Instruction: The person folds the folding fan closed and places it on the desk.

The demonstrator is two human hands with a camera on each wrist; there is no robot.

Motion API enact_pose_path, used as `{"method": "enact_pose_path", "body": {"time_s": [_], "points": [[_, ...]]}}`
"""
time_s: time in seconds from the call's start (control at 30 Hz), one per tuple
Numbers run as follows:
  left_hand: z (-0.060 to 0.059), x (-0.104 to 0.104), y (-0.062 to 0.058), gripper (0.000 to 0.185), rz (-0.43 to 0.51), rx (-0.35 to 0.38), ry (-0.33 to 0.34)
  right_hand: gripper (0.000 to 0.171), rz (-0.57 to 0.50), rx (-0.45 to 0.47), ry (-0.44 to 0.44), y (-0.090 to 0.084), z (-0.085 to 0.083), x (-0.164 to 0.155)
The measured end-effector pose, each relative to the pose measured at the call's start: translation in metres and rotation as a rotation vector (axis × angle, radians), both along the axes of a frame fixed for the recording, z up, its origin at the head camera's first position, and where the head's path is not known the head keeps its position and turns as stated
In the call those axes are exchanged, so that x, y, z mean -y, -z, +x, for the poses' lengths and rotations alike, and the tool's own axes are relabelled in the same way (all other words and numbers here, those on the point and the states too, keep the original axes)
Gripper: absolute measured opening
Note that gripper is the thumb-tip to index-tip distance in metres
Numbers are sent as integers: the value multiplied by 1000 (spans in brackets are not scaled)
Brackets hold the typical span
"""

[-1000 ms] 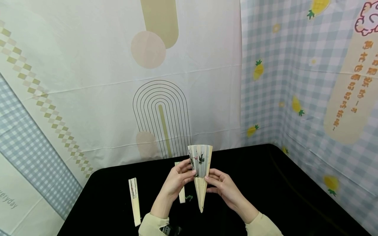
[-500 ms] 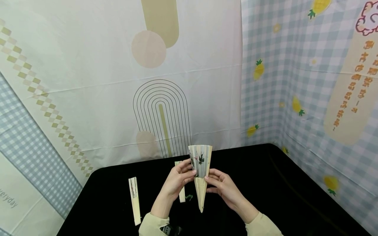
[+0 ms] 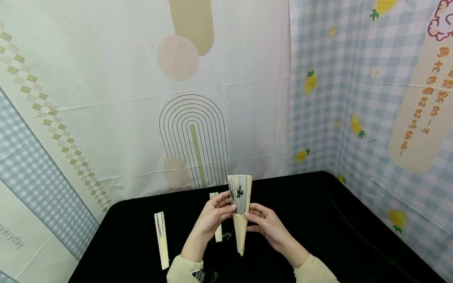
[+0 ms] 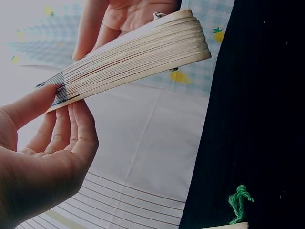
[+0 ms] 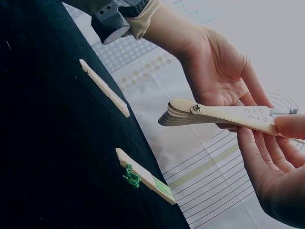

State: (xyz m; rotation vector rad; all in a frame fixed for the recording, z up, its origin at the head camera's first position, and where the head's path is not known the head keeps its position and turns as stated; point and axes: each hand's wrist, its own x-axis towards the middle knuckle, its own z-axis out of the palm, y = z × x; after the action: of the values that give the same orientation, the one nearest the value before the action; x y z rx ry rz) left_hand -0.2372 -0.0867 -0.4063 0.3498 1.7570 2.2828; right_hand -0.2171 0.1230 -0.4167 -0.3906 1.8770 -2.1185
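Near the bottom middle of the head view, two hands hold up a paper fan (image 3: 240, 204) above a black table (image 3: 318, 220). The fan is only a little way open, wide end up and pointed end down. It has dark leaves painted on it. The left hand (image 3: 212, 216) pinches the fan's left edge between thumb and fingers. The right hand (image 3: 265, 224) pinches its right edge the same way. In the left wrist view the fan's wooden sticks (image 4: 138, 50) sit packed close together.

Two more fans lie flat on the table, both folded shut. One folded fan (image 3: 161, 240) is at the lower left. The other folded fan (image 3: 216, 220) lies just behind the left hand, with a green tassel (image 3: 227, 236) beside it.
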Motion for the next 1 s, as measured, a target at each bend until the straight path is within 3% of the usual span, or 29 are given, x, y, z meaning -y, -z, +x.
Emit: {"method": "enact_pose_path", "body": {"time_s": [1.0], "points": [[1,-1,3,67,3,1,-1,53,-15,-9,23,3,2,-2]]}}
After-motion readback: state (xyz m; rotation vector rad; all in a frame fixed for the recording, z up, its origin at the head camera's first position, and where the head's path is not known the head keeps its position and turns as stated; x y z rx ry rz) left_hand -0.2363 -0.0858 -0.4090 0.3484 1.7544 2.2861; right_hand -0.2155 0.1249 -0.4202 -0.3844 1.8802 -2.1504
